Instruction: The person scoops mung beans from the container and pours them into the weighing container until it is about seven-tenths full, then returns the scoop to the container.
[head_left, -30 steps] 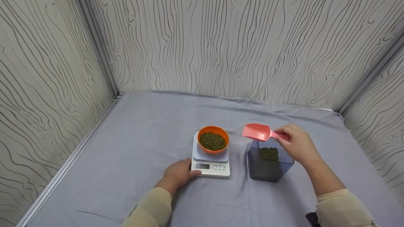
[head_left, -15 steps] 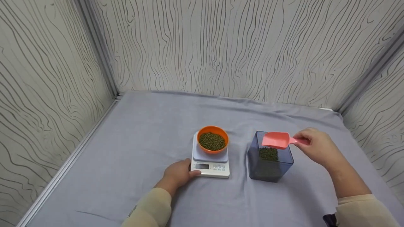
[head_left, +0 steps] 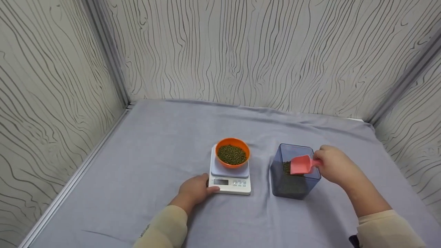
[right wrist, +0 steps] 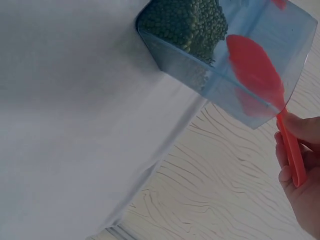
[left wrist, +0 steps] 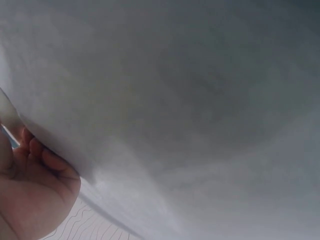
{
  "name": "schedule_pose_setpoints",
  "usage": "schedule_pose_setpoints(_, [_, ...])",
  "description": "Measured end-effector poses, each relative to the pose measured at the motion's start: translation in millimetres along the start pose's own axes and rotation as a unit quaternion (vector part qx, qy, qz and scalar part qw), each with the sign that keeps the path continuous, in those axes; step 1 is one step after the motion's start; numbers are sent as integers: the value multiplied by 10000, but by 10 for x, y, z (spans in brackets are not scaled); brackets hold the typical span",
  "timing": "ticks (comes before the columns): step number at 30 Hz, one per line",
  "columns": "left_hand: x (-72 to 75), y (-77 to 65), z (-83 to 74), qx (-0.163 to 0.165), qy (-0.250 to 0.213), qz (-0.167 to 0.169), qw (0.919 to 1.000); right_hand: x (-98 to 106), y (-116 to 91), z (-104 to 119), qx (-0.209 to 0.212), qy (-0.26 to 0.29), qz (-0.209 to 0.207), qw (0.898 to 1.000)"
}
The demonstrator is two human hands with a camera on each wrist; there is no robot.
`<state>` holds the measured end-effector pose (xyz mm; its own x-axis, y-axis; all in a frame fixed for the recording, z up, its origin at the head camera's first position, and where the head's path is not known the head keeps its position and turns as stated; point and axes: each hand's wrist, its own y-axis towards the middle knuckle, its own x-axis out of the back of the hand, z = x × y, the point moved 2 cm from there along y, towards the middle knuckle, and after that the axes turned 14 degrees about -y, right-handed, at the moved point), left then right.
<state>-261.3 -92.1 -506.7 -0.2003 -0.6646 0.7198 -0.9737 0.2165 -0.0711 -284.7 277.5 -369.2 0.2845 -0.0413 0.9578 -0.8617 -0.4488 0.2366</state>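
My right hand (head_left: 336, 165) grips the handle of a pink-red scoop (head_left: 300, 164). The scoop's head is down inside a clear bluish square container (head_left: 279, 179), and its handle crosses the rim. Small green mung beans (right wrist: 182, 25) fill the lower part of that container; in the right wrist view the scoop (right wrist: 255, 67) is above them. My left hand (head_left: 196, 188) holds the left front corner of a white kitchen scale (head_left: 230, 188), thumb on top; its other fingers are mostly hidden. An orange bowl (head_left: 246, 148) of mung beans stands on the scale.
A grey cloth (head_left: 165, 137) with some wrinkles covers the table. Wood-grain panels (head_left: 234, 51) enclose it at the back and on both sides. The container stands to the right of the scale, with a gap between them.
The scoop first moved right, from beside the container to over it, then tipped and went down inside. My left hand, the scale and the bowl stay where they were.
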Motion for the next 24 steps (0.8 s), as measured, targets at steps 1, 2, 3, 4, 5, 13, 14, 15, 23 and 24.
schedule_pose_setpoints(1, [4,-2,-3,16,4,-7,10000,2,11,19,81,-110,4,9999])
schedule_pose_setpoints(2, [7,-4,-4,6,9,-18,10000,1,19,37,163,-216,-4,9996])
schedule_pose_setpoints(3, [8,-5,-6,31,1,-17,10000,0,29,56,251,-334,-12,9991])
schedule_pose_setpoints(4, [5,-3,-4,33,-4,-24,10000,1,36,76,334,-431,-13,9985])
schedule_pose_setpoints(5, [2,-3,-3,27,-13,-26,10000,-2,43,95,423,-539,-4,9977])
schedule_pose_setpoints(13, [-15,5,1,-2,-85,26,10000,-64,78,228,480,-998,399,9930])
schedule_pose_setpoints(14, [-17,5,3,18,-88,29,10000,-78,84,241,483,-1040,458,9923])
schedule_pose_setpoints(15, [-16,5,4,27,-84,31,10000,-92,90,253,485,-1065,512,9918])
schedule_pose_setpoints(23, [-37,31,36,13,-69,19,10000,-153,115,280,411,-1019,829,9905])
schedule_pose_setpoints(24, [-38,32,31,17,-63,27,10000,-158,113,279,430,-996,814,9908])
